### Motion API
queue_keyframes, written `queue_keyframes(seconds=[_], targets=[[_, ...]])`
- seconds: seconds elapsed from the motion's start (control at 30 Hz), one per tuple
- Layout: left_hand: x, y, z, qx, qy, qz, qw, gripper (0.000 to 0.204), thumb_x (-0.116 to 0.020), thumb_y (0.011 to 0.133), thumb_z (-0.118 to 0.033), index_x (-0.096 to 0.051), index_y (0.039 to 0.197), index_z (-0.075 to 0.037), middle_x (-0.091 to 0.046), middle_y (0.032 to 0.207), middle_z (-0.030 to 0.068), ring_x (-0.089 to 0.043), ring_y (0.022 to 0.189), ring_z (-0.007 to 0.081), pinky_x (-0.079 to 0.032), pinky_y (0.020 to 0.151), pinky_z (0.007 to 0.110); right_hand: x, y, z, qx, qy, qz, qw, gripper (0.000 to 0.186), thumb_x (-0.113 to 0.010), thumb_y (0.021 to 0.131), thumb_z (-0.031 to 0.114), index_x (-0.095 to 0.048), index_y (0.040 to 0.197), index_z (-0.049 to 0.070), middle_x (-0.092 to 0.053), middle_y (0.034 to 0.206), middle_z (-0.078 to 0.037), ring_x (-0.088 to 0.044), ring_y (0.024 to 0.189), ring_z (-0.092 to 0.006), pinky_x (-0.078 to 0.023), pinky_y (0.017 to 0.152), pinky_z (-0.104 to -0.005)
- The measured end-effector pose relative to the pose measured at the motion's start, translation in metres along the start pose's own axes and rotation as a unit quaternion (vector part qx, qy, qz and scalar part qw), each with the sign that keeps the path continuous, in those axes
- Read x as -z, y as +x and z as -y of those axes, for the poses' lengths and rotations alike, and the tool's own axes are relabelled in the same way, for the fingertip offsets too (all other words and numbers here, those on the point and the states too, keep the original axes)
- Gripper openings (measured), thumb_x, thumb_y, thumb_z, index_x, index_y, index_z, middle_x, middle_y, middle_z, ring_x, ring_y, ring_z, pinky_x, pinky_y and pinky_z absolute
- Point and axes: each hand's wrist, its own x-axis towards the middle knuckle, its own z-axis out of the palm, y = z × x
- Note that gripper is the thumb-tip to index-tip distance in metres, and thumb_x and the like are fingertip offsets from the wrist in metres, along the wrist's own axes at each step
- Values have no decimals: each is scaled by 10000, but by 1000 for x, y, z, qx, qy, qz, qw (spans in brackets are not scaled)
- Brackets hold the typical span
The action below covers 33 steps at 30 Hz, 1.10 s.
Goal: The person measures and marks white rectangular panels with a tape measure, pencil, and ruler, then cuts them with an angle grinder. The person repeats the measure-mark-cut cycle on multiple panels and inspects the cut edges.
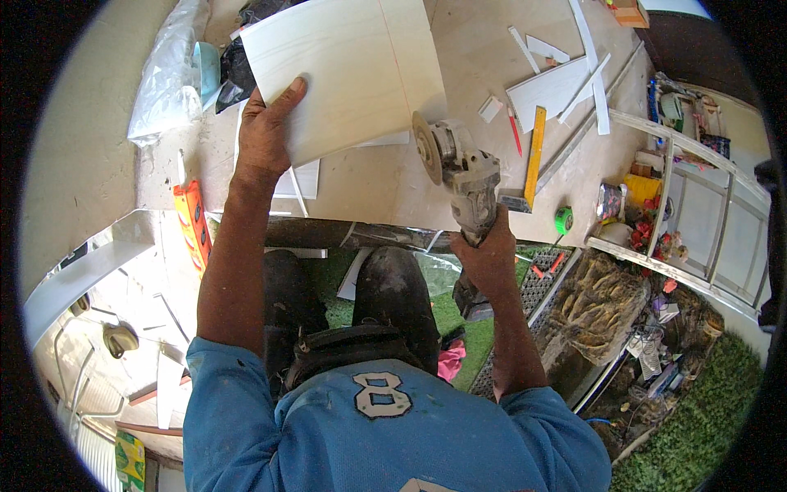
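Observation:
My left hand (pixel 269 131) grips a pale tile (pixel 344 70) at its left edge, thumb on top and the other fingers hidden beneath. A thin red line runs down the tile near its right side. In my right hand (pixel 490 254) is a dusty angle grinder (pixel 471 176), my fingers wrapped round its body. The grinder's cutting disc (pixel 426 148) stands at the tile's lower right corner, close to the end of the red line. Whether the disc touches the tile, or is spinning, I cannot tell.
Right of the grinder lie a red pencil (pixel 515 133), a yellow try square (pixel 535 156), a green tape measure (pixel 563 220) and white tile offcuts (pixel 549 90). An orange spirit level (pixel 192 225) leans at the table's left. A ladder-like white frame (pixel 697 221) stands at right.

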Motion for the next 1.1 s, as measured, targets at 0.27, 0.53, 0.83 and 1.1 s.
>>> queue_keyframes(seconds=[0.27,0.53,0.83,1.1], targets=[[-2,-2,2,3,7,-4,1000,406,-830,974,-189,-676,1327,-61,-764,1216,112,-758,1042,244,-635,912,427,2,0,4,-12,14,10,1000,645,-850,812,114,-511,1336,-49,-734,1154,-278,-759,1068,-405,-590,955,-481],[-7,-4,4,6,-4,7,1000,393,-846,962,-165,-689,1307,-60,-776,1194,116,-765,1027,234,-648,903,423,2,0,6,-16,23,6,1000,658,-849,810,114,-501,1343,-55,-730,1143,-282,-759,1057,-394,-594,942,-482],[-10,-6,7,8,-12,9,1000,364,-853,956,-166,-705,1270,-56,-788,1167,119,-772,1007,222,-654,902,421,0,1,2,-21,32,2,999,663,-845,811,110,-501,1354,-55,-728,1159,-278,-759,1064,-379,-596,944,-472],[-13,-11,8,5,-12,8,1000,350,-840,966,-165,-710,1269,-48,-788,1166,128,-775,1007,227,-652,903,417,-1,0,3,-16,31,-9,999,664,-842,801,103,-508,1346,-74,-734,1137,-293,-764,1048,-386,-600,938,-479]])
